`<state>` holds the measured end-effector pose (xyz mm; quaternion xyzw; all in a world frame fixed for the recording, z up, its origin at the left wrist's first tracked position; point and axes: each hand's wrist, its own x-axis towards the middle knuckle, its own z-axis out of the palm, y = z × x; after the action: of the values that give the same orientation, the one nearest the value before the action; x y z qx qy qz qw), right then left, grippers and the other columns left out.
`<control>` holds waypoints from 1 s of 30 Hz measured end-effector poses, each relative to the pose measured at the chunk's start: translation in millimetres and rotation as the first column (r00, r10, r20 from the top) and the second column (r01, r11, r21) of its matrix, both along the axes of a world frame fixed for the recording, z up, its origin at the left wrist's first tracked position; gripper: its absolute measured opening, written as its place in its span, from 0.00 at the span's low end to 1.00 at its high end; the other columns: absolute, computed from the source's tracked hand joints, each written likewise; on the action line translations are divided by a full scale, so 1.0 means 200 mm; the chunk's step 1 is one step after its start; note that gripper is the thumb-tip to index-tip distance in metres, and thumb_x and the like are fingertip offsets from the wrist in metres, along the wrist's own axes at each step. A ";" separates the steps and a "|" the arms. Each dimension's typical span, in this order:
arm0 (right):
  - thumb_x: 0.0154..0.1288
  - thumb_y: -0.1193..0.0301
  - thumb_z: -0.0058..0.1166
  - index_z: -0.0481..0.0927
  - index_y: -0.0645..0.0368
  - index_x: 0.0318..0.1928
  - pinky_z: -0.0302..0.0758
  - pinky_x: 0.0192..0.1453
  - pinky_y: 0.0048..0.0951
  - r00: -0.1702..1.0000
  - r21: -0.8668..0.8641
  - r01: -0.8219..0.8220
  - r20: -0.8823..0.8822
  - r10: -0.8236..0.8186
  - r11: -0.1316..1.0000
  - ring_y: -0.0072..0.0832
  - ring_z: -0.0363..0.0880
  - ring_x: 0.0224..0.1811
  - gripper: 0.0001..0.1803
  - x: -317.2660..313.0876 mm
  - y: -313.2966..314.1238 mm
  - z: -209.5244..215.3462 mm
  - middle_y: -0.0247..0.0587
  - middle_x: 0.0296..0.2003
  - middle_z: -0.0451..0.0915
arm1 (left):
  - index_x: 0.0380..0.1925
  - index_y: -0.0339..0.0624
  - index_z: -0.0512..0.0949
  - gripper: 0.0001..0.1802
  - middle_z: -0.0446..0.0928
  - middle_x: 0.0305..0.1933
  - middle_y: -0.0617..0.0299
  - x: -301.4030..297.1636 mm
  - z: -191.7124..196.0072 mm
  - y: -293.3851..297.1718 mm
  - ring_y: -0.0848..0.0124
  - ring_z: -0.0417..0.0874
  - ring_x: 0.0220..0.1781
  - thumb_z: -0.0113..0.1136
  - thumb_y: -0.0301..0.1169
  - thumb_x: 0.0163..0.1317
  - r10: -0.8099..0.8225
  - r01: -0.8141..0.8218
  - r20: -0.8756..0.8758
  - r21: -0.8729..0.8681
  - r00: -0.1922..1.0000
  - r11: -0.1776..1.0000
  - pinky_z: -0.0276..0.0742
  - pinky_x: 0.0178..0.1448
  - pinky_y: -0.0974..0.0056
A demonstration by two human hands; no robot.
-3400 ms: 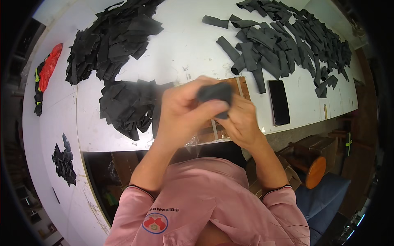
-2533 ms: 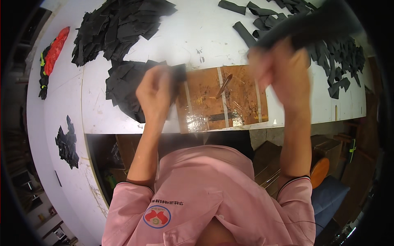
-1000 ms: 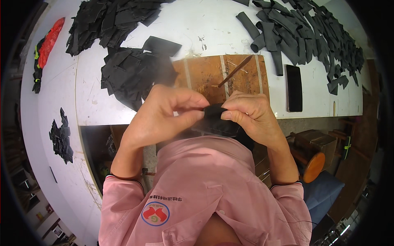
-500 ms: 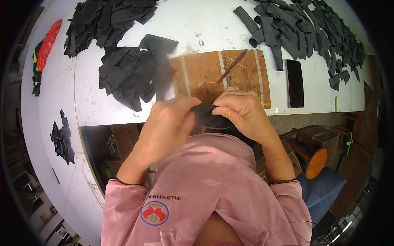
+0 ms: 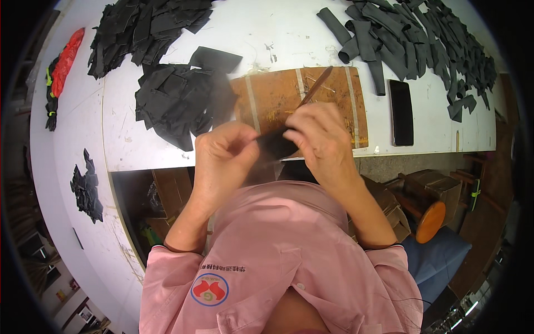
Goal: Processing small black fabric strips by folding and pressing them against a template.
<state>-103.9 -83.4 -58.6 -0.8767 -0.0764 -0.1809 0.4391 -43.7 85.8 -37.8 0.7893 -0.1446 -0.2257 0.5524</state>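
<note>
L hand [image 5: 225,158] pinches L end of blk cloth [image 5: 276,146], thumb to fingers; R hand [image 5: 322,134] grips its R end, fingers curled. Cloth's btwn hands, at near edge of brn board [image 5: 270,94], a bit blurred. Stick [image 5: 317,86] lies on board, far side of R hand. Pile [image 5: 172,106] L of board; phone [image 5: 401,114] R; tubes [image 5: 364,44] far R.

- The white table [image 5: 267,33] is brightly lit, its edges bowed.
- Deep shadow is seen beneath the table.
- Black cloth [image 5: 277,146] is blurred at its near edge.
- Beyond it, the view's corners are blackened.
</note>
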 end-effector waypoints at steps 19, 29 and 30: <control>0.45 0.82 0.53 0.73 0.62 0.28 0.65 0.22 0.24 0.959 0.393 0.282 -0.091 -0.269 0.875 0.25 0.68 0.20 0.07 0.00 0.16 -0.06 0.37 0.23 0.69 | 0.38 0.33 0.72 0.14 0.74 0.24 0.66 -0.01 -0.05 -0.06 0.86 0.66 0.18 0.55 0.17 0.48 -0.057 -0.356 -0.600 -0.545 0.798 0.760 0.57 0.18 0.80; 0.57 0.74 0.50 0.73 0.63 0.33 0.59 0.24 0.15 0.896 0.946 0.324 -0.305 0.322 -0.005 0.15 0.63 0.21 0.05 -0.08 0.15 -0.07 0.30 0.22 0.69 | 0.32 0.31 0.72 0.09 0.73 0.26 0.64 -0.14 -0.05 -0.19 0.82 0.72 0.21 0.49 0.15 0.49 0.303 -0.266 0.097 -0.281 0.948 0.922 0.67 0.23 0.77; 0.58 0.73 0.49 0.72 0.62 0.33 0.60 0.24 0.16 0.904 0.950 0.285 -0.311 0.292 0.126 0.15 0.63 0.22 0.05 -0.07 0.13 -0.07 0.30 0.23 0.69 | 0.32 0.32 0.72 0.08 0.73 0.27 0.62 -0.14 -0.07 -0.20 0.82 0.70 0.16 0.49 0.16 0.49 0.326 -0.248 0.225 -0.316 0.918 0.916 0.64 0.18 0.78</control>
<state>-117.3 -57.6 -73.1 -0.3785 0.1586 0.0123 0.9118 -72.4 45.3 -52.7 0.7390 -0.1315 -0.0077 0.6607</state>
